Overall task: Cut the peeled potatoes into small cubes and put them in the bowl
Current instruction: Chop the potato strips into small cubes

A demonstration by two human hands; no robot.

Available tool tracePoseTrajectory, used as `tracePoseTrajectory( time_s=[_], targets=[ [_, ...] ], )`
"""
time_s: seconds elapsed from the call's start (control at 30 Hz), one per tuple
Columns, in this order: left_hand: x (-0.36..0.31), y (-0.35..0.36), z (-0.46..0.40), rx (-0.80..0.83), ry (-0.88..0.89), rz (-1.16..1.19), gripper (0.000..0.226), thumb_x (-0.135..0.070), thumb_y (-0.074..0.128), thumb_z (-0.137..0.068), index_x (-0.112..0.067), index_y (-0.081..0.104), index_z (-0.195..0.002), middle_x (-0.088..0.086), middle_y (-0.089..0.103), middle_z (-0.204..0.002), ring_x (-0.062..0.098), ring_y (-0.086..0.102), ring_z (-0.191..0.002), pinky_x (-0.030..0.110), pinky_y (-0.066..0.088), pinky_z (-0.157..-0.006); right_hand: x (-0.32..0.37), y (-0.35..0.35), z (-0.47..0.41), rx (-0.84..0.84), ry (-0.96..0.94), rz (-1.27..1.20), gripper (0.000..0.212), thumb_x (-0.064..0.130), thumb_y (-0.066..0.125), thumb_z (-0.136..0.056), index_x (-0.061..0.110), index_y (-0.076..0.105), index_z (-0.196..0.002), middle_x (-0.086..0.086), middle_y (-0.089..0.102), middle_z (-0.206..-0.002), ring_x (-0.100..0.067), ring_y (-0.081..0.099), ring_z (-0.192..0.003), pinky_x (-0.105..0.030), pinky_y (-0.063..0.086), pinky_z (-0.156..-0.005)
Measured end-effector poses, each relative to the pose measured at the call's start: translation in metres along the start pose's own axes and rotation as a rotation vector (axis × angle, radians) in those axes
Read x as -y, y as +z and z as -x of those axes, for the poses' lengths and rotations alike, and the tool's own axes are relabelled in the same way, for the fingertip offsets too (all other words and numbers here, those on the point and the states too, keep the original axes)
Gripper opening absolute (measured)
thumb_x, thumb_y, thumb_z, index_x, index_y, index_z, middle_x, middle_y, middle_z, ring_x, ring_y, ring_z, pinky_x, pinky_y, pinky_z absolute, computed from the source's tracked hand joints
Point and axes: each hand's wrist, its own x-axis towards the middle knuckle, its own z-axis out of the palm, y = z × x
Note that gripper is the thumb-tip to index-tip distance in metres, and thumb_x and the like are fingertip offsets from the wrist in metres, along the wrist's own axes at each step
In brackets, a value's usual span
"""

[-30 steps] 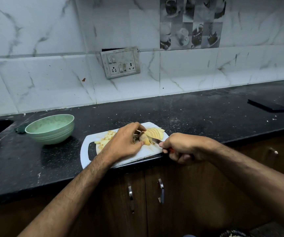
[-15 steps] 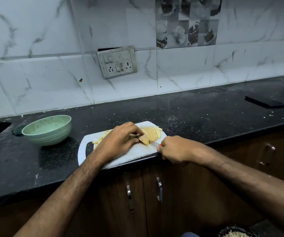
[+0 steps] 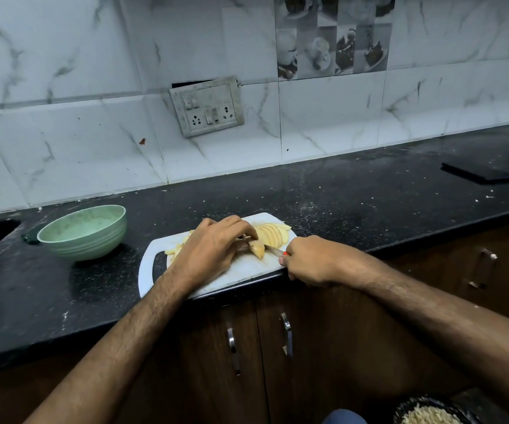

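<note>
Head view — knife (image 3: 273,250) deeper than before

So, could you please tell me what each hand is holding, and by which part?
The right hand grips the knife by its red handle. The left hand steadies the uncut potato piece from above, fingers curled over its left part.

The speckled black table (image 3: 354,197) carries a green bowl (image 3: 85,232) at left, a white cutting board (image 3: 234,270) at its front edge, and a flat dark slab (image 3: 478,173) far right.
</note>
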Motion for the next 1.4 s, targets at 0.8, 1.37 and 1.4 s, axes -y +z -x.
tracePoseTrajectory(
  time_s=[0.8,1.37,1.4],
  targets=[
    [0.003,-0.01,0.003,0.068,0.042,0.063,0.023,-0.016,0.069,-0.095,-0.033,0.062,-0.108,-0.021,0.062,-0.11,-0.001,0.057,-0.103,0.03,0.035,-0.089,0.007,-0.008,0.017,-0.008,-0.026,-0.02,0.032,0.03,0.041,-0.103,0.008,0.064,-0.107,-0.011,0.062,-0.102,-0.025,0.059,-0.091,-0.034,0.045,-0.075],
    [-0.001,-0.001,-0.002,-0.037,0.05,0.207,0.015,-0.008,0.084,-0.08,-0.015,0.072,-0.086,-0.018,0.066,-0.091,0.001,0.063,-0.086,0.033,0.054,-0.071,0.002,-0.01,0.038,-0.11,-0.001,0.162,0.027,0.042,0.032,-0.104,0.019,0.042,-0.094,0.002,0.042,-0.083,-0.022,0.049,-0.08,-0.038,0.04,-0.072],
    [-0.002,-0.001,-0.002,-0.043,0.048,0.215,0.014,-0.008,0.083,-0.08,-0.014,0.072,-0.086,-0.015,0.067,-0.091,0.004,0.065,-0.085,0.032,0.054,-0.071,0.002,-0.009,0.038,-0.102,-0.005,0.154,0.027,0.041,0.031,-0.105,0.019,0.041,-0.093,0.002,0.041,-0.082,-0.02,0.048,-0.077,-0.037,0.039,-0.071]
  ],
)
